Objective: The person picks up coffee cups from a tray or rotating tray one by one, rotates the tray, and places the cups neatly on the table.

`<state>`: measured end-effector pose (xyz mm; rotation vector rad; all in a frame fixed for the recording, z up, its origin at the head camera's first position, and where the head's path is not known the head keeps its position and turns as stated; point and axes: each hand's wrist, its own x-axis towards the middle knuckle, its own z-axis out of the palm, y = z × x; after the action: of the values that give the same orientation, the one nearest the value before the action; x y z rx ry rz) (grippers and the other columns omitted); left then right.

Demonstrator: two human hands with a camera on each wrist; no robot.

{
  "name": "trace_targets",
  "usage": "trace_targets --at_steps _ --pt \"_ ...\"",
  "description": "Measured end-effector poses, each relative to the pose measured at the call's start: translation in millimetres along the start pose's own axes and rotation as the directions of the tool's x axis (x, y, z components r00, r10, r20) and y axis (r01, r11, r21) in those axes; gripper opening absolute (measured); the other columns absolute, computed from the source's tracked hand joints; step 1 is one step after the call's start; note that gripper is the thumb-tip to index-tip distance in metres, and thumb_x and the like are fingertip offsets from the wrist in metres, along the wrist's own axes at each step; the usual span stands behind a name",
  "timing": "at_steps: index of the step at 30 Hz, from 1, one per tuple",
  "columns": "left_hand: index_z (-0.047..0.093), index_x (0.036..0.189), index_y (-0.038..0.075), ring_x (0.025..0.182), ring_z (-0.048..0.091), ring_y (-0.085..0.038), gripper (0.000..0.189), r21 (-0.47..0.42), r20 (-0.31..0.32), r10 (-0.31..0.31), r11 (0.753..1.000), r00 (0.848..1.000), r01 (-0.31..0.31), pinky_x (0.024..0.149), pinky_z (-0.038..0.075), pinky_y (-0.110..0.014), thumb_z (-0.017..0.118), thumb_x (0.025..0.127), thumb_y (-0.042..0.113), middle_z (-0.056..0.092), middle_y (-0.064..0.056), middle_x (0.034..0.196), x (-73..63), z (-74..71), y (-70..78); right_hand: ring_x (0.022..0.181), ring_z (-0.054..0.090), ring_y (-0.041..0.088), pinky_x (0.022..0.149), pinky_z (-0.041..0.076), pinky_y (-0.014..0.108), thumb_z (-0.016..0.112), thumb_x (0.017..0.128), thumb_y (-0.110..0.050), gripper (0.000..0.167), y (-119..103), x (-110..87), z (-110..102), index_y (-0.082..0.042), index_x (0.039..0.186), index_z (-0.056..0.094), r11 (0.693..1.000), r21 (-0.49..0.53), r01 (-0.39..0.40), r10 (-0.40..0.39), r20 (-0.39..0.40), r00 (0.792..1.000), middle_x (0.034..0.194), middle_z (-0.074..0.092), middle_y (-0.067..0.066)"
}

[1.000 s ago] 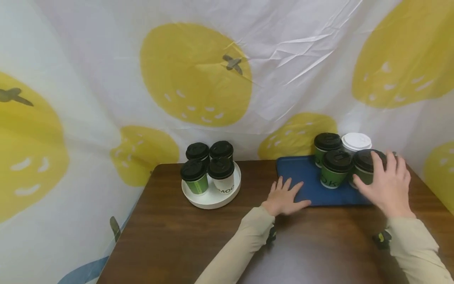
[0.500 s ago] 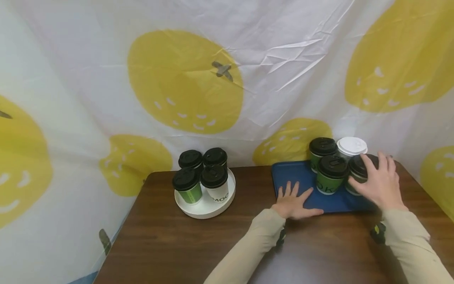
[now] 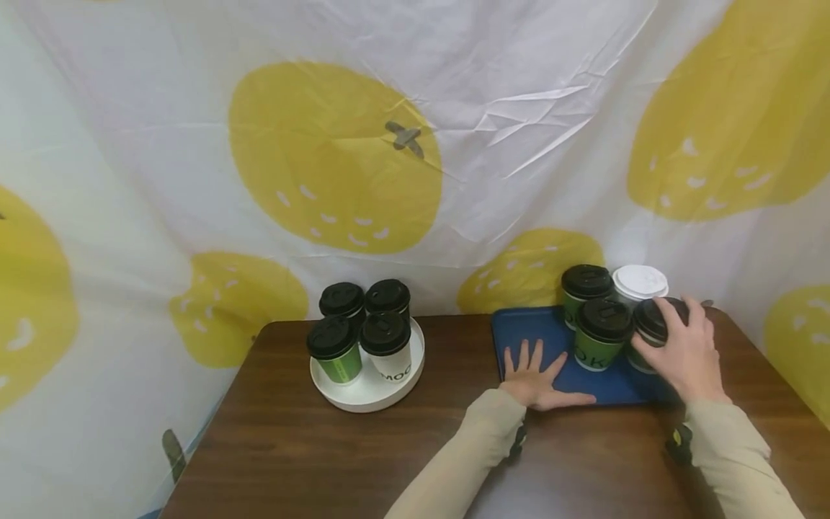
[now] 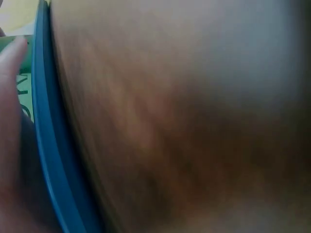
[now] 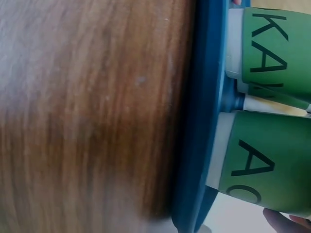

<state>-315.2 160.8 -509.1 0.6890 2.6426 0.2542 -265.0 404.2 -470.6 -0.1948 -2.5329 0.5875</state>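
My left hand (image 3: pixel 537 380) lies with fingers spread on the left part of a blue tray (image 3: pixel 516 326). On the tray's right side stand several lidded paper cups. My right hand (image 3: pixel 689 355) holds the front right one, a green paper cup (image 3: pixel 647 319) with a black lid, thumb at its left and fingers over its far side. Beside it is another green cup (image 3: pixel 600 349) with a black lid. Behind these are a third black-lidded cup (image 3: pixel 586 282) and a white-lidded cup (image 3: pixel 639 280). In the right wrist view, fingertips touch the nearer green cup (image 5: pixel 272 160).
A round white tray (image 3: pixel 366 404) at the left carries several black-lidded paper cups, including a green one (image 3: pixel 341 366) and a white one (image 3: pixel 390 362) in front. Both trays sit on a brown wooden table (image 3: pixel 311 461). A fruit-patterned curtain (image 3: pixel 493 144) hangs behind.
My left hand has moved right and come down onto the blue tray. The right hand's fingers have closed in around the front right cup. The head view has tilted slightly up.
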Motion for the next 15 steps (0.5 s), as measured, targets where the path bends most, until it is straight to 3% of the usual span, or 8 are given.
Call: trace_targets --at_steps 5,10,15 --pt "0.005 0.158 0.058 0.165 -0.009 -0.025 0.101 -0.047 -0.011 0.026 0.999 1.000 -0.026 0.132 -0.003 -0.057 0.053 0.076 0.093 -0.008 0.006 0.177 -7.9 -1.8 -2.2 0.123 0.040 0.065 0.076 0.043 0.084 0.080 0.081 -0.022 0.075 -1.6 -3.0 4.9 -0.007 0.148 0.050 1.000 0.003 0.009 -0.009 -0.073 0.997 0.154 0.032 0.036" --pt "0.005 0.158 0.058 0.165 -0.008 -0.024 0.100 -0.023 -0.017 0.026 0.999 1.000 -0.026 0.132 -0.002 -0.055 0.054 0.077 0.092 -0.006 0.006 0.177 -12.2 -3.1 -0.7 0.118 0.043 0.064 0.073 0.043 0.085 0.081 0.078 -0.021 0.073 -1.0 -4.5 6.4 -0.008 0.145 0.053 1.000 0.006 0.019 -0.018 -0.123 0.992 0.151 0.036 0.036" --pt "0.005 0.157 0.060 0.165 -0.008 -0.023 0.100 0.007 -0.024 0.003 1.000 1.000 -0.003 0.132 -0.001 -0.055 0.052 0.076 0.094 -0.006 0.008 0.177 -6.9 0.2 -1.2 0.119 0.042 0.064 0.074 0.043 0.085 0.080 0.080 -0.021 0.074 -0.5 -3.6 9.2 -0.008 0.147 0.052 1.000 0.009 0.004 -0.003 -0.116 0.993 0.152 0.035 0.036"
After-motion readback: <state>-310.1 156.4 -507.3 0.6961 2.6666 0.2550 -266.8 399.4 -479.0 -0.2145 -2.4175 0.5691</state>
